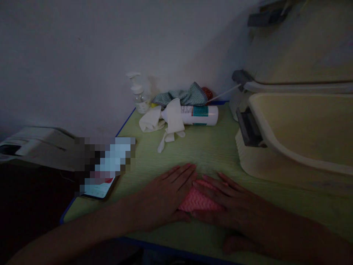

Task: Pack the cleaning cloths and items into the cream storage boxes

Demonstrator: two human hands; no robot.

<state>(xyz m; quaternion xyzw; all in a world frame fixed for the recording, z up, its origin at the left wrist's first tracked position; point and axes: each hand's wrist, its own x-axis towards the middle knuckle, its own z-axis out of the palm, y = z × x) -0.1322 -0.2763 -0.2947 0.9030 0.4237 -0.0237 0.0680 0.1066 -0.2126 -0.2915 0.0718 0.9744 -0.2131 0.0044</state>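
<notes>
A pink textured cloth (pixel 200 200), folded small, lies on the pale green tabletop near its front edge. My left hand (pixel 172 191) rests flat over the cloth's left side, fingers stretched out and pointing up and to the right. From the other side, my right hand (pixel 226 200) lies across the cloth's right part with its fingers extended, a little apart. Both palms face down, and the fingertips of the two hands come close together at the top of the cloth. Much of the cloth is hidden beneath them.
Behind my hands, a white bottle (pixel 204 115) lies on its side, with white gloves (pixel 175 119) draped over it. A pump bottle (pixel 139 97) and a grey-blue cloth (pixel 179 96) sit by the wall. Cream bins (pixel 248 162) stand right; a phone (pixel 99 189) lies left.
</notes>
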